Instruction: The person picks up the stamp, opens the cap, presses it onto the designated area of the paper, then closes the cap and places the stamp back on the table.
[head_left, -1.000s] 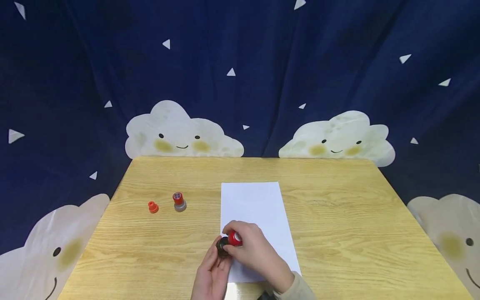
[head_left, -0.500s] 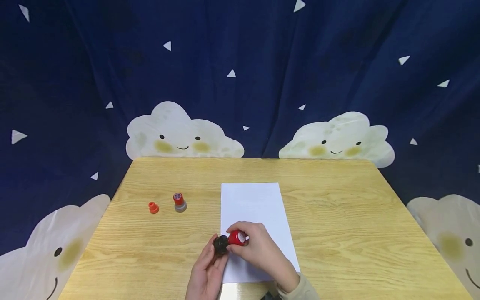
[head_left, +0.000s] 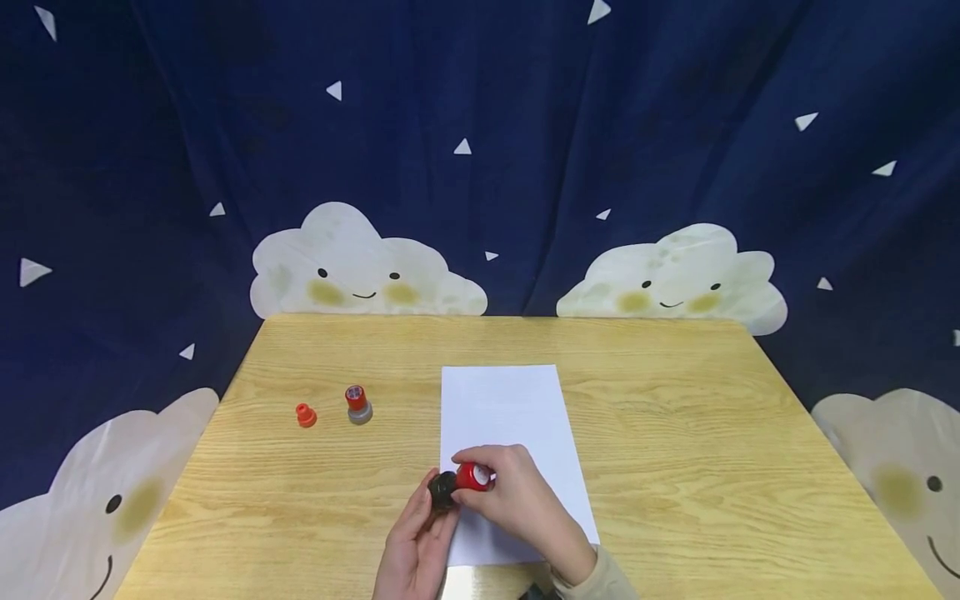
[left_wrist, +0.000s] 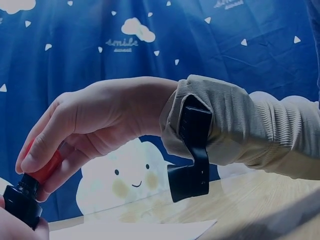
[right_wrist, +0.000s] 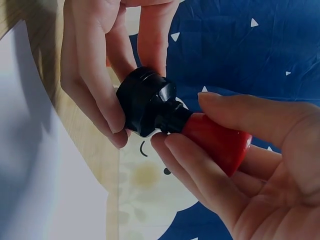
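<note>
Both hands hold one stamp-like piece above the near part of the white paper [head_left: 498, 417]. It has a shiny black body [head_left: 442, 492] and a red knob handle [head_left: 473, 476] with a white round end. My left hand [head_left: 414, 537] grips the black body between thumb and fingers. Thumb and fingertips of my right hand [head_left: 517, 492] pinch the red handle. In the right wrist view, a narrow black neck [right_wrist: 174, 116] joins the handle to the wider body. The left wrist view catches only part of my left hand [left_wrist: 17, 226] at the lower corner, beside the black body.
On the left of the wooden table [head_left: 675, 450] stands a red cylinder [head_left: 356, 398] with a patterned top and a grey base [head_left: 360, 413]. A small orange-red knobbed piece [head_left: 305, 415] sits left of it. A dark blue curtain [head_left: 517, 167] with clouds hangs behind the table.
The black body and red handle first spread slightly apart, showing the neck, then came a little closer again. The handle's white end faces more to the right. The table pieces stayed put.
</note>
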